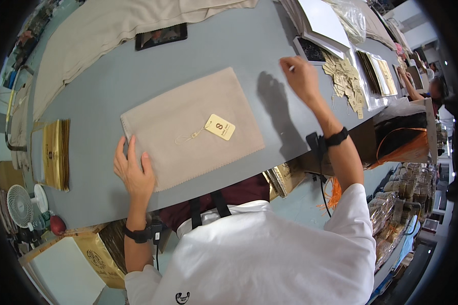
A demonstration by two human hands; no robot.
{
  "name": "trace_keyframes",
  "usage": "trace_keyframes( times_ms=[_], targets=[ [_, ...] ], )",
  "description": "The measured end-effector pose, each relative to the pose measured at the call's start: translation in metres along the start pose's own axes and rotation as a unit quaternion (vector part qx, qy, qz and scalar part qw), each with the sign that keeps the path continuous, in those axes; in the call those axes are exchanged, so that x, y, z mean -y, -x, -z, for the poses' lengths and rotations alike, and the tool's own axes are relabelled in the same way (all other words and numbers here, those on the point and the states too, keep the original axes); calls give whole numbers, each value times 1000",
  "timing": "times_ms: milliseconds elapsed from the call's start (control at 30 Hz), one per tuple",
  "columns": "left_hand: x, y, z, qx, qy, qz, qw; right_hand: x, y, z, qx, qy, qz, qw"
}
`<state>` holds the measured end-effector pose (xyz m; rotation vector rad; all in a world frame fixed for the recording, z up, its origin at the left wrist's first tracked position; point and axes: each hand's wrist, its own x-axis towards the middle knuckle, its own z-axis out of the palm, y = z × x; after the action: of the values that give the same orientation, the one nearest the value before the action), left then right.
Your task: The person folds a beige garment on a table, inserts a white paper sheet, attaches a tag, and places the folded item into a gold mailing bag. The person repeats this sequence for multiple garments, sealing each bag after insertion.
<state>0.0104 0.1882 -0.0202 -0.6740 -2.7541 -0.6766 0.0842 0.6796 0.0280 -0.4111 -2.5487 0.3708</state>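
Observation:
A folded beige cloth (191, 160) with a zigzag-cut edge lies flat on the grey table before me. On top of it rests a cream hang tag (220, 127) bearing writing, its thin looped string (187, 137) stretched out to the left. My left hand (134, 167) is at the cloth's left edge, fingers apart and thumb at the border. Raised to the right of the cloth, my right hand (301, 78) has its fingers curled. A small white spot shows among those fingers; whether it is something held is unclear. Several similar loose tags (343, 80) lie in a pile beyond that hand.
More beige fabric (110, 30) covers the table's far side, partly over a dark tablet-like device (161, 37). Gold packets (56, 154) stand at left, near a small white fan (21, 204). White sheets (324, 24) and flat packets (378, 74) lie at right. A person (431, 93) sits farther right.

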Motion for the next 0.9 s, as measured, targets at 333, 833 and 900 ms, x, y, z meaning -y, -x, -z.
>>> trace_keyframes(
  times_ms=[333,833,900],
  targets=[
    [0,0,3,5,12,17,1000,-135,-62,13,95,124,-237,959],
    [-5,-3,15,-119,110,-10,987,-30,-41,12,27,-251,-214,944],
    [-17,-1,25,-124,136,-27,983,32,-9,11,108,-346,-128,923]
  ],
)
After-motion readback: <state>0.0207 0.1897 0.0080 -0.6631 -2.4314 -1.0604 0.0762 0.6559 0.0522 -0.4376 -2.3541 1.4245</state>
